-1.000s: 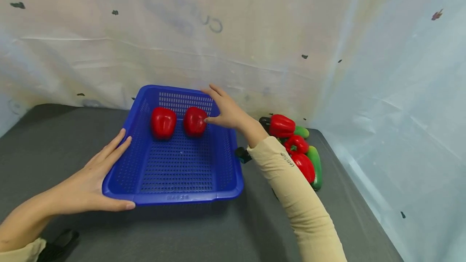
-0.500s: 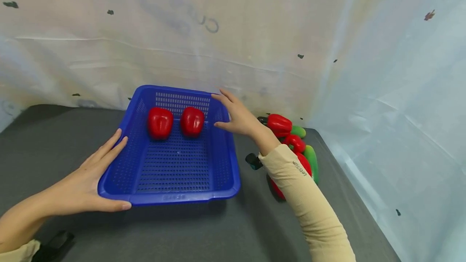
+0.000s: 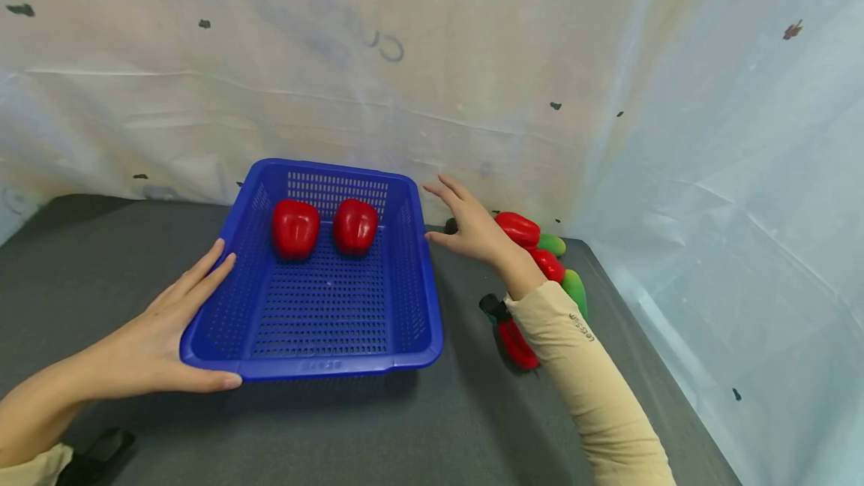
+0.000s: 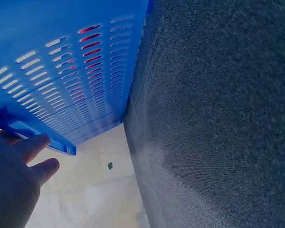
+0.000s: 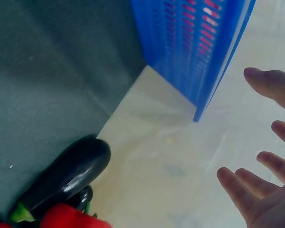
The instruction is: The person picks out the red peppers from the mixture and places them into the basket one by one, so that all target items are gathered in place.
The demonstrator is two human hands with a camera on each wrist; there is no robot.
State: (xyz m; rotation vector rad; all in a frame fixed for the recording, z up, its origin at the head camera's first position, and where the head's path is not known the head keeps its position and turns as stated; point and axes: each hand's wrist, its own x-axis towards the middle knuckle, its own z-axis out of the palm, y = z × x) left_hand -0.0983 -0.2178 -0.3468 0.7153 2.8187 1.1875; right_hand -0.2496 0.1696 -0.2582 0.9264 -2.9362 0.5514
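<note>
In the head view, two red bell peppers (image 3: 295, 229) lie in the back half of a blue perforated basket (image 3: 324, 366). My left hand (image 3: 158, 343) rests at the basket's front left corner, fingers stretched along the side rim and thumb along the front rim. In the left wrist view its fingertips (image 4: 38, 142) lie at the rim. My right hand (image 3: 472, 227) hovers just right of the basket's back right corner, fingers spread and holding nothing. Beyond it, the dark end of an eggplant (image 3: 451, 226) shows; the right wrist view has the whole eggplant (image 5: 61, 175).
Right of the basket lie more red bell peppers (image 3: 518, 229) and green cucumber-like vegetables (image 3: 575, 292), partly hidden by my right arm. A long red vegetable (image 3: 518, 347) lies nearer me. Pale sheeting (image 3: 472, 58) closes off the grey table (image 3: 337, 433) behind and to the right.
My right hand has moved right, from over the basket's right bell pepper to outside the rim. The left hand stays at the corner, and the peppers in the basket have not moved.
</note>
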